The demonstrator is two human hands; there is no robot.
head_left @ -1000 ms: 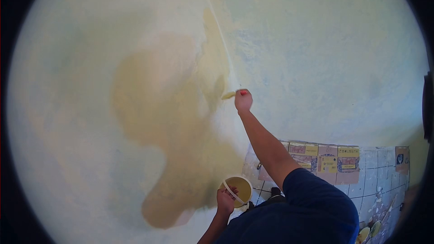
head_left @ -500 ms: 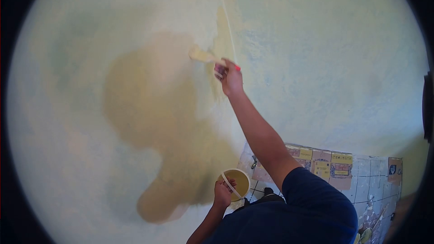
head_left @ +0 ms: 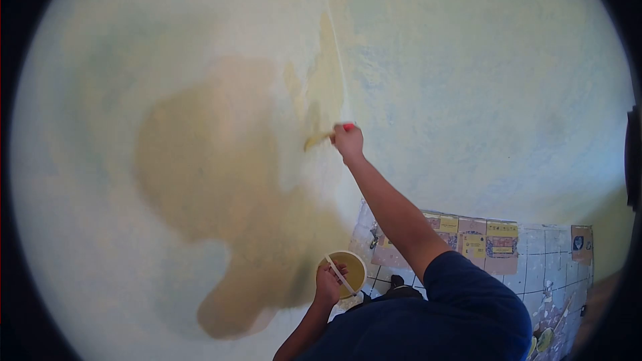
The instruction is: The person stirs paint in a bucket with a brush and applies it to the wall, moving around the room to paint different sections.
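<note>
The right hand [head_left: 348,142] is clenched around a paintbrush [head_left: 324,136] whose red handle end shows just above the knuckles; the yellow-loaded bristles point left and touch the wall [head_left: 468,93] right beside the inside corner line. The left hand [head_left: 328,286] grips a small paint pot [head_left: 348,271] by its white handle strap, holding it low near the body, with yellowish paint visible inside. The step in hand looks like cutting in along the corner, working at the edge of the wet paint patch [head_left: 207,180], a darker ochre patch spreading over the pale left wall. The next stroke would seem to call for keeping the bristle tips close to the corner seam and blending into the wet edge, with a reload from the pot once the brush runs dry. Below the arm, flattened cardboard boxes [head_left: 475,244] with yellow printed labels cover the tiled floor [head_left: 555,261]; their writing is too small to read
</note>
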